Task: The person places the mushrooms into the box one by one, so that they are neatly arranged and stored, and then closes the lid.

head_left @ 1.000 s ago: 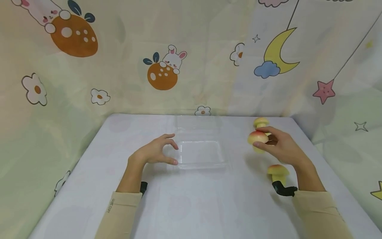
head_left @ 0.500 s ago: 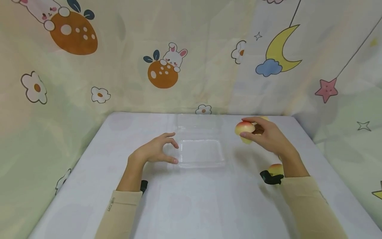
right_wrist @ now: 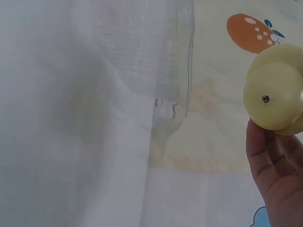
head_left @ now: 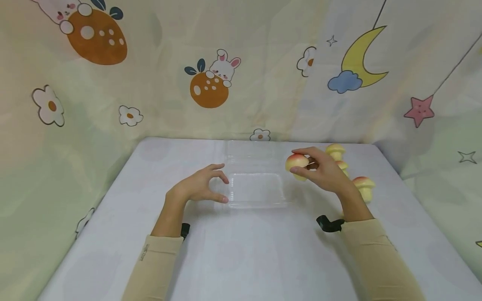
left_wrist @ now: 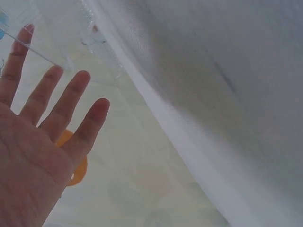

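Note:
My right hand (head_left: 320, 167) pinches a toy mushroom (head_left: 296, 162) by its red-tinged cap and holds it above the table, just right of a clear plastic box (head_left: 257, 205). From the right wrist view, the pale round stem end of that mushroom (right_wrist: 272, 97) faces the camera. The box lies with its lid (head_left: 252, 151) folded back toward the wall. At the box's left side is my left hand (head_left: 199, 184), thumb and fingers spread apart in a curve with the tips at the rim. Its palm (left_wrist: 33, 165) and parted fingers appear in the left wrist view, holding nothing.
Other toy mushrooms stand at the right of the table: one at the back (head_left: 335, 151), a partly hidden mushroom (head_left: 342, 165) behind the right hand, and another mushroom (head_left: 363, 188) beside the right forearm. A patterned cloth wall (head_left: 150, 83) bounds the white table (head_left: 233, 251).
My right hand has carried its mushroom left, away from the other mushrooms and toward the box. The left hand has stayed at the box's left side. The head view has shifted slightly.

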Available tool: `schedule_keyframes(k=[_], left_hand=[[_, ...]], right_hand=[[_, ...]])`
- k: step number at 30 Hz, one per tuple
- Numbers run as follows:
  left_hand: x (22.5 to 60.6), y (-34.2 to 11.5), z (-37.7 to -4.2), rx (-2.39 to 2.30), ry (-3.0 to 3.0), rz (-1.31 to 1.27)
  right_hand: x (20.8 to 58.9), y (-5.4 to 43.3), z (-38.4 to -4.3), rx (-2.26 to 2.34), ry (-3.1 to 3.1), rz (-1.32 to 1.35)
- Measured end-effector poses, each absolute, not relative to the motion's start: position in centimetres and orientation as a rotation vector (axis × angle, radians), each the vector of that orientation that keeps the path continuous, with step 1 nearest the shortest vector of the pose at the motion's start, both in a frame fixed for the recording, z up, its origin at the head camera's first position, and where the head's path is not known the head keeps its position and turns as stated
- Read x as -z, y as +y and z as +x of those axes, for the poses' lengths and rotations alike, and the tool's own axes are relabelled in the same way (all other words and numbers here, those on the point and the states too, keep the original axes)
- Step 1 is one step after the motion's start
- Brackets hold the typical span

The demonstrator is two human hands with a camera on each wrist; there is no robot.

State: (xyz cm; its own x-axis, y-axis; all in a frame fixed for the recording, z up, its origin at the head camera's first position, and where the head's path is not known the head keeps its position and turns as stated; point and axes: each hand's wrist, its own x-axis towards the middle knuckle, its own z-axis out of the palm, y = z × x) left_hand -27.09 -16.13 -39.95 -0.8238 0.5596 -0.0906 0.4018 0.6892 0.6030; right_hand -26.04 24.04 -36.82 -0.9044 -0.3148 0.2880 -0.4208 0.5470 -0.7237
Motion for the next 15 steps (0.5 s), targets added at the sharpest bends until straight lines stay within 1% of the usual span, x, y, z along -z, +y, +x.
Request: schedule_keyframes(k=[5,15], left_hand=[[40.1,-16.1,-27.1,-0.837,2.63,0.753],[40.0,-16.0,-27.3,-0.827,2.626,0.741]], right_hand=[[37.5,22.7,-26.6,-1.296,-2.66,0.674],[37.7,19.6,-27.9,-1.309,-2.649,0.815]])
